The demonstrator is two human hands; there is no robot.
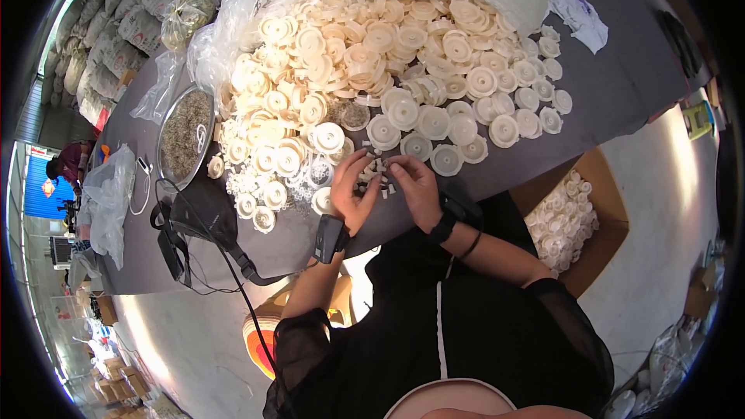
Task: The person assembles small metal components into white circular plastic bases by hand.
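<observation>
My left hand (pixel 351 192) is curled at the table's near edge around a cluster of small white plastic parts (pixel 375 171). Close beside it, my right hand (pixel 417 188) has its thumb and fingers pinched together at the same cluster; what they hold is too small to make out. Just beyond my fingers lie translucent white plastic discs (pixel 446 160) with raised rims. A large heap of cream-coloured round plastic parts (pixel 365 62) spreads behind them. Left of my left hand are clear small rings (pixel 317 171) and several loose round parts.
A round metal tray (pixel 165 157) of tiny springy-looking pieces sits left of the heap. A black pouch (pixel 203 216) with straps and cables lies nearer. Plastic bags (pixel 268 0) ring the heap. A cardboard box (pixel 613 221) of white parts stands below the table's right side.
</observation>
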